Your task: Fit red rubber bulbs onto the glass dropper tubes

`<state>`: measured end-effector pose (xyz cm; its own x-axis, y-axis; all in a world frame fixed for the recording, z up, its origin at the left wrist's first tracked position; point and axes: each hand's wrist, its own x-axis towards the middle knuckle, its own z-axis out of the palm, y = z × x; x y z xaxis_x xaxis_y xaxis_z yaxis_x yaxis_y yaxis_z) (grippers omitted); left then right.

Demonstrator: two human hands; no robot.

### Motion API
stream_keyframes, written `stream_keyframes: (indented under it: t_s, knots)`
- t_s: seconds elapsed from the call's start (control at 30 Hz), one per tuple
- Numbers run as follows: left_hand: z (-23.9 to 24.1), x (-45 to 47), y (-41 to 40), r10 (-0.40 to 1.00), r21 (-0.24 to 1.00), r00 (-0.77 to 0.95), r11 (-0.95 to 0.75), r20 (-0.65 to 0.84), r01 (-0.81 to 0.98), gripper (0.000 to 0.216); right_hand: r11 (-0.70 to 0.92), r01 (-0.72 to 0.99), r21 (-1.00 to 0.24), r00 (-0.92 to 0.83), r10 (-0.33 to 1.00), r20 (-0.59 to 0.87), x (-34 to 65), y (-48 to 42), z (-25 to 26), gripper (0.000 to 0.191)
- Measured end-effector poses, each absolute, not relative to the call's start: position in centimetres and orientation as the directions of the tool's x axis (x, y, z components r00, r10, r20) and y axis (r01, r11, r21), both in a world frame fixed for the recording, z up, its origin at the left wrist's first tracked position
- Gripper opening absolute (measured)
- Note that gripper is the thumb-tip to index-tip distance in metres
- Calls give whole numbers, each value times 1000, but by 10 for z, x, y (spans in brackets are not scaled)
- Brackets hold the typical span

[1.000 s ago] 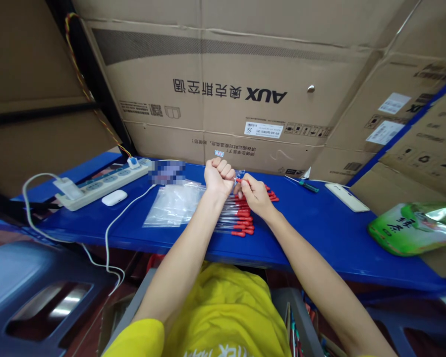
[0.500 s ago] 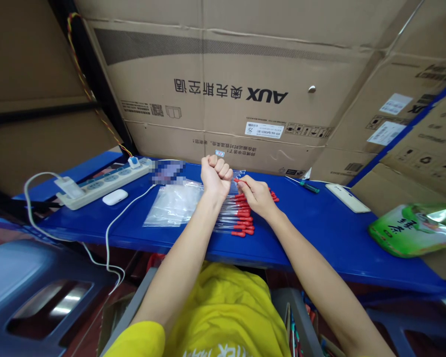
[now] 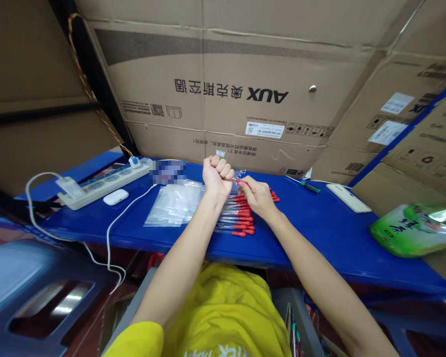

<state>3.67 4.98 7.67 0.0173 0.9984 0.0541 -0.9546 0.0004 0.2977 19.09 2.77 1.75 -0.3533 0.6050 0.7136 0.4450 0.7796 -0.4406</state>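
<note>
My left hand (image 3: 218,174) is closed in a fist above the blue table, palm side toward me. My right hand (image 3: 259,196) pinches the red rubber bulb of a dropper (image 3: 241,181) between thumb and fingers. Its thin shaft points left and meets the left fist, where its end is hidden. Below both hands lies a row of several more droppers (image 3: 241,218), clear tubes to the left and red bulbs to the right. Left of them, partly behind my left forearm, are flat clear plastic bags (image 3: 173,204).
A power strip (image 3: 106,183), a white earbud case (image 3: 116,197) and white cables lie at the left. On the right are a green-handled screwdriver (image 3: 309,186), a pale phone (image 3: 348,198) and a green bottle (image 3: 412,229). Cardboard (image 3: 223,59) stands behind the blue table (image 3: 305,223).
The right hand has shifted very slightly, and a bit of the dropper's shaft now shows between the two hands. Otherwise the hands keep their places.
</note>
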Motion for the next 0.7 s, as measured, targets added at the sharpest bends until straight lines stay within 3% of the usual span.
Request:
stream_keyframes:
  t_s: [0.7]
  knots:
    - [78,39,48,999,293,26,14,39,-956,46,766,478,-429,-362,617,699,192,27,17,39]
